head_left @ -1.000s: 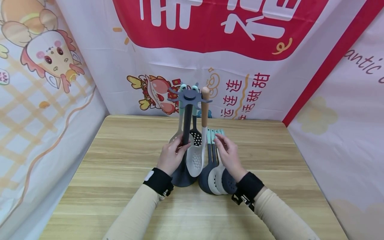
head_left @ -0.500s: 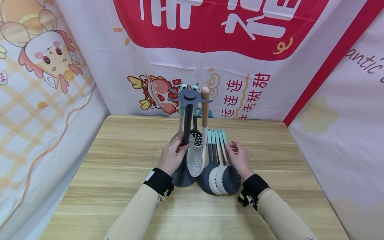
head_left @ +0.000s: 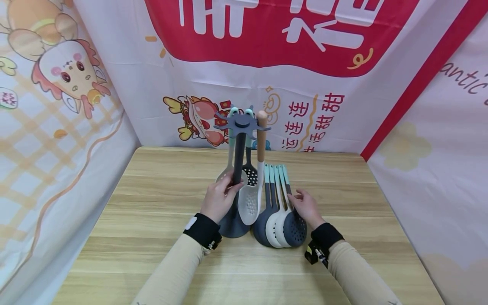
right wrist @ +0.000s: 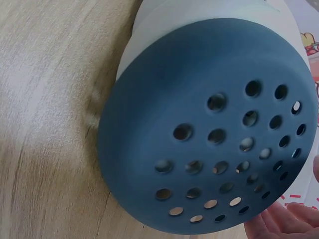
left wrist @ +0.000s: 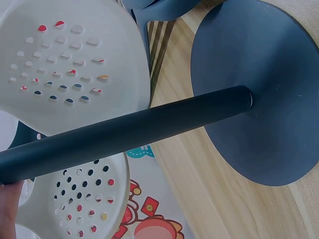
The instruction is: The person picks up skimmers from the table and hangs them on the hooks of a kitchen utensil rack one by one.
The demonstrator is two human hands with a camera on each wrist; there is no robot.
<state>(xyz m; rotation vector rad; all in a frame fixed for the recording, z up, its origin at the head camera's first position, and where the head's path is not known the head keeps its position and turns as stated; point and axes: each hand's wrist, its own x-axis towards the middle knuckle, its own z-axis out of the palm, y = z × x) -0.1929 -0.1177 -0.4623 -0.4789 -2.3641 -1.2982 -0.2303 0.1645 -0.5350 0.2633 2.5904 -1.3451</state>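
My left hand (head_left: 218, 197) grips the pole of a dark blue utensil stand (left wrist: 124, 130) with a round base and a hooked top. From its hooks hang a white perforated spoon (head_left: 248, 205) with a wooden handle, a pale skimmer (left wrist: 84, 199) and a dark perforated turner (head_left: 250, 176). To the right, several turquoise-handled utensils stand overlapping in a row. Nearest my right hand (head_left: 307, 207) is the dark blue skimmer (right wrist: 209, 124) at the row's right end. My right thumb and fingers are at its handle, just above its round head. The handle is partly hidden by the hand.
In the same row are two white-headed utensils (head_left: 271, 231) and a dark ladle (head_left: 260, 224), close to the stand's base. The wooden table (head_left: 171, 182) ends at a printed cloth backdrop (head_left: 228, 76), with more cloth on both sides.
My right hand has moved right from the middle of the row to the end skimmer, then slightly down its handle. The left hand keeps its hold on the stand; the utensils stay put.
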